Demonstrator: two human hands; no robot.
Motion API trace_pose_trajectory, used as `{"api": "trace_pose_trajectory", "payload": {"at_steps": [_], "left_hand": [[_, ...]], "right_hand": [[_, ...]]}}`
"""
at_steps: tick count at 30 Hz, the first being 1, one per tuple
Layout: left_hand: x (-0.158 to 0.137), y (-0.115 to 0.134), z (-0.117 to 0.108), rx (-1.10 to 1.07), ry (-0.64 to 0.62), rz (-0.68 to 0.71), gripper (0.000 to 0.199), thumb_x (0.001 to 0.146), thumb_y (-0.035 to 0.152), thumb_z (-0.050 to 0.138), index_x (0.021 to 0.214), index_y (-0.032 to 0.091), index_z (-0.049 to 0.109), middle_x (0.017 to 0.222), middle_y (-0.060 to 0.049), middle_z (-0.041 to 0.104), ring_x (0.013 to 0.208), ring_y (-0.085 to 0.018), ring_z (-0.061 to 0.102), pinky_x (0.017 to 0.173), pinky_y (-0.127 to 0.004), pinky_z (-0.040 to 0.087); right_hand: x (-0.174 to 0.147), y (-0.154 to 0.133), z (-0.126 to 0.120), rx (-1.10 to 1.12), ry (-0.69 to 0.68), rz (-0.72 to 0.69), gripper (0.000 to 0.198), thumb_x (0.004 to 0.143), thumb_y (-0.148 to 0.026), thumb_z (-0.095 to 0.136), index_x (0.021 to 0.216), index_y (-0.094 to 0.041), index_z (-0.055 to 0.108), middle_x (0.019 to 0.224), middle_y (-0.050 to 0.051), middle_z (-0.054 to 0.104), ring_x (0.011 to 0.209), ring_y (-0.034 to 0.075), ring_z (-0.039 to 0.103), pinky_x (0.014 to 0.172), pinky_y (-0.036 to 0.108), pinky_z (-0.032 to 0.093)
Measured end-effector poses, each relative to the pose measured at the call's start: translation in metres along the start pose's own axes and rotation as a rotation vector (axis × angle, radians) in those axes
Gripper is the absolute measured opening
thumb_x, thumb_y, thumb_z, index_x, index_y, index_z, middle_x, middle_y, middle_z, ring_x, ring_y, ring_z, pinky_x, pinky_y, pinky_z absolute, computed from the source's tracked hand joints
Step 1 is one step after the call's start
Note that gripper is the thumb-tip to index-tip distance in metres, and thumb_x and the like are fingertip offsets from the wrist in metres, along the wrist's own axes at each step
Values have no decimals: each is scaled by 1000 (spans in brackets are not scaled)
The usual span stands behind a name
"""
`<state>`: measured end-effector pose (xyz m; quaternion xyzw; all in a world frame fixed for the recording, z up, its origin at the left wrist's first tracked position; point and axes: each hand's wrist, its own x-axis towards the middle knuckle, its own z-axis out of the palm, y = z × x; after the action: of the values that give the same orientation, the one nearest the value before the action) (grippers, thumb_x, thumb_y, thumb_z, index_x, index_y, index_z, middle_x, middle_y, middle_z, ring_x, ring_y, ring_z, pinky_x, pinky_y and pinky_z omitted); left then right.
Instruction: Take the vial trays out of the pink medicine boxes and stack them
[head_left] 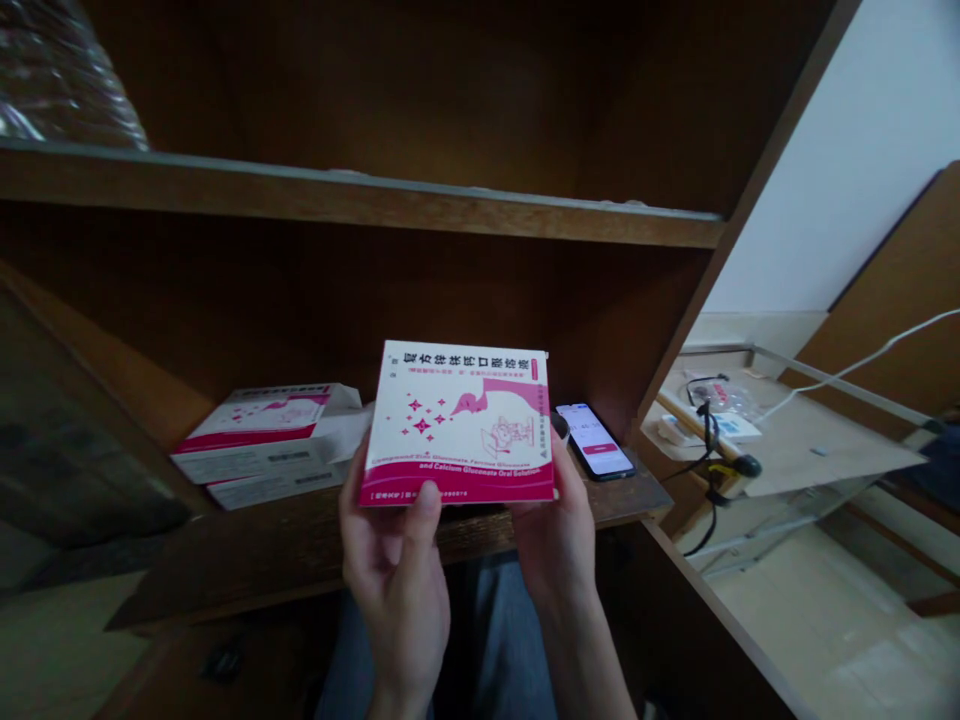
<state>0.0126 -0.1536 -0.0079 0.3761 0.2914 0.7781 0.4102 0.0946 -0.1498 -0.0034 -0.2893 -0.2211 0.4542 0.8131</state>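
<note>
the box [457, 425], mid-view, is held by the half-curled left hand [397, 565] at seven o'clock and half-curled right hand [556, 540] at four; probably light, stiff yet crushable, best held by its edges.

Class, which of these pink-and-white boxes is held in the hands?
The front box, gripped between the left hand and right hand; the other boxes lie stacked on the shelf at left.

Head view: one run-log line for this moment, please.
left hand, right hand: hold pink-white box | stacked boxes: left | phone: lit, right
</note>
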Motion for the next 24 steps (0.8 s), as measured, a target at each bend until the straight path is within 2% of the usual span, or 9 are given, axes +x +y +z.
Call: {"api": "trace_pose_trajectory", "payload": {"at_steps": [3, 7, 10, 16, 19, 22, 24], "left_hand": [[3, 2, -2, -2, 45, -24, 45, 79, 29, 73, 122, 30, 62, 121, -2, 67, 109, -17, 64, 86, -22, 55], [11, 6, -6, 84, 54, 41, 54, 74, 28, 77, 126, 30, 60, 125, -2, 65, 117, -20, 59, 99, -30, 51], [20, 8, -11, 148, 36, 38, 57, 74, 30, 77, 127, 29, 58, 129, -4, 62, 119, -24, 58, 103, -39, 49], [32, 12, -19, 271, -25, 68, 61, 74, 29, 78, 130, 34, 55, 132, -1, 61, 122, -23, 57, 102, -35, 51], [35, 14, -15, 304, -5, 64, 59, 74, 28, 78, 129, 34, 58, 133, -1, 61, 122, -23, 58, 104, -36, 50], [39, 15, -9, 279, 32, 21, 53, 75, 29, 76, 125, 32, 60, 128, -2, 64, 119, -25, 60, 99, -39, 54], [43, 15, -6, 236, 30, -14, 47, 77, 31, 74, 123, 31, 61, 120, -3, 67, 118, -27, 60, 92, -41, 59]], "right_hand": [[-3, 2, -2, 40, 72, 35, 30, 80, -36, 70, 107, -23, 73, 113, 4, 74, 104, 22, 69, 86, 34, 58], [0, -1, -7, 26, -98, 124, 31, 83, -38, 70, 110, -25, 72, 110, 4, 75, 97, 21, 72, 83, 33, 59], [6, -3, -15, -30, -199, 161, 37, 82, -38, 71, 117, -26, 69, 116, 3, 73, 100, 21, 70, 82, 31, 59], [7, -6, -19, -181, -274, 170, 44, 88, -42, 65, 130, -31, 59, 129, 1, 66, 113, 20, 65, 90, 33, 57], [6, -7, -14, -282, -249, 70, 52, 91, -40, 61, 140, -36, 46, 143, -3, 53, 131, 17, 51, 107, 34, 45], [10, -3, -12, -347, -145, -51, 50, 92, -36, 59, 140, -36, 47, 153, -7, 39, 145, 14, 29, 120, 33, 25], [15, 1, -13, -303, -102, -49, 53, 90, -36, 61, 140, -37, 46, 156, -8, 34, 145, 16, 28, 119, 35, 28]]}}
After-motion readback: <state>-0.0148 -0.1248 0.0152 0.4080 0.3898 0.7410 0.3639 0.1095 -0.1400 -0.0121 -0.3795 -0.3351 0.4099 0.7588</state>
